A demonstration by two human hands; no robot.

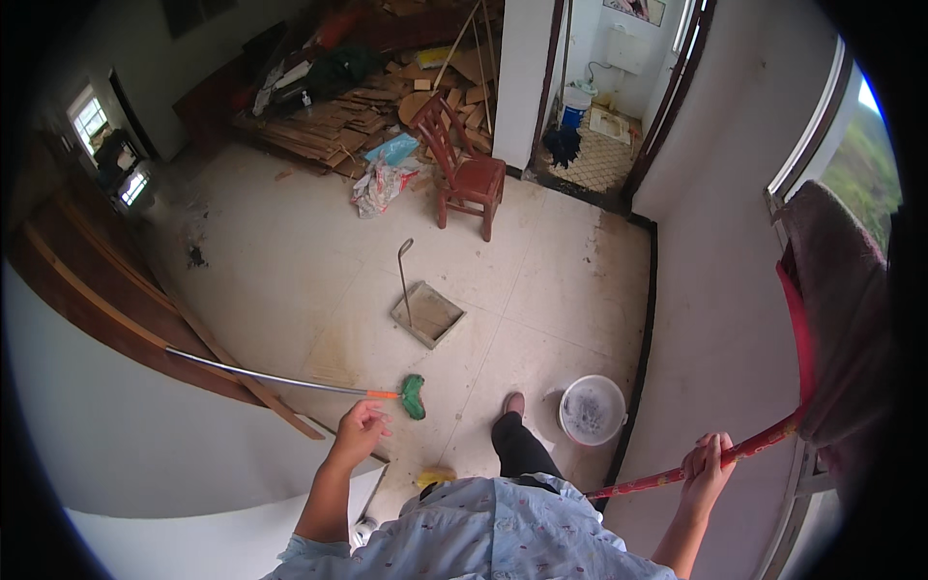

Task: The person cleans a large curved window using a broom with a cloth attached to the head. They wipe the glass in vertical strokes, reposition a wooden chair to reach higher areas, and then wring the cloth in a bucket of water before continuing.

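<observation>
In my right hand (705, 467) is the red patterned handle (768, 438) of a broom-like tool. A dark, purplish-brown cloth (834, 312) is draped over its red head (794, 319), raised beside the window at the right. My left hand (358, 437) hangs in front of me with loosely curled fingers and holds nothing. Just beyond it, a broom with a green head (413, 397) and a metal handle (268, 378) slants toward the wooden boards at the left. A white bucket (592, 409) of greyish, foamy liquid stands on the floor near my foot.
A square dustpan (429, 315) with an upright rod handle sits on the tiled floor. Farther off are a red wooden chair (475, 177), crumpled plastic bags (380, 187) and a pile of wood pieces (333, 130). A doorway shows a squat toilet (610, 125) and a blue-and-white bucket (575, 105).
</observation>
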